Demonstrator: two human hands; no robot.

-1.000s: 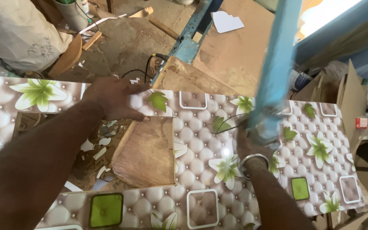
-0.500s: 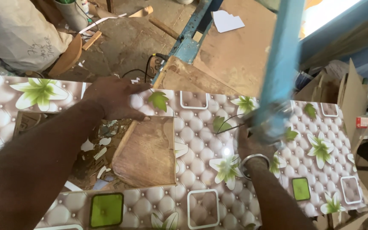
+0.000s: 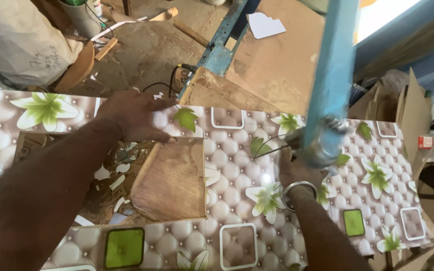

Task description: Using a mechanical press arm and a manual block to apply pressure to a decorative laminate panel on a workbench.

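Left hand (image 3: 136,113) flat, open on tile (image 3: 237,170); right hand (image 3: 297,168) grips blurred tool (image 3: 322,145), probably; blue post (image 3: 335,65) blocks view.

A dusty concrete floor (image 3: 151,50) spreads across the top, littered with wood scraps (image 3: 107,48). A pale sack (image 3: 16,40) slumps at the top left corner beside a grey bucket (image 3: 84,17). Brown boards (image 3: 277,65) lie right of a blue metal frame (image 3: 222,45). Sunlight glares at the top right edge, possibly through an opening.
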